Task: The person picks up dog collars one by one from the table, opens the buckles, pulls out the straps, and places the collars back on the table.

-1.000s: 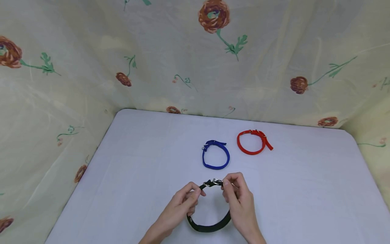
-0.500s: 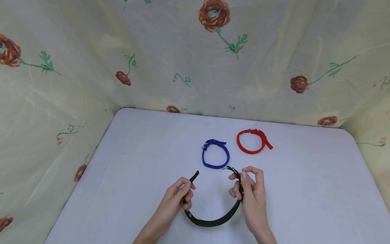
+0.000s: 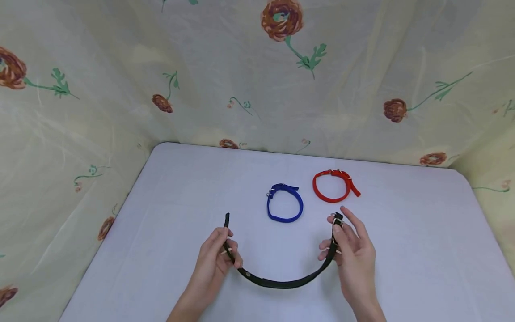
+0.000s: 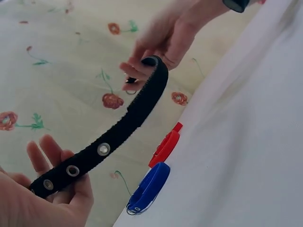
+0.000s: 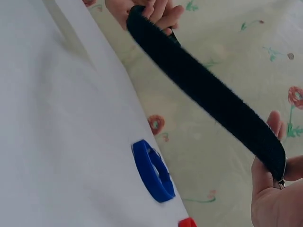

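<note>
A black collar (image 3: 281,284) hangs unfastened in a wide curve between my two hands. My left hand (image 3: 212,256) pinches it near the plain strap tip, which points up past the thumb. Metal eyelets run along that end of the collar (image 4: 87,158) in the left wrist view. At the other end, my right hand (image 3: 354,255) pinches the strap beside the metal buckle (image 3: 338,220), thumb on top and index finger extended. Beyond the hands a blue collar (image 3: 284,219) and a red collar (image 3: 331,200) lie on the table, each fastened into a loop.
A white-covered table (image 3: 181,192) spreads under the hands. Cream cloth (image 3: 201,67) with printed flowers hangs behind the table's far edge and along both sides.
The black collar's strap end has come out of the buckle. Both hands have moved apart, left hand leftward and right hand rightward, spreading the collar from a closed ring into an open curve.
</note>
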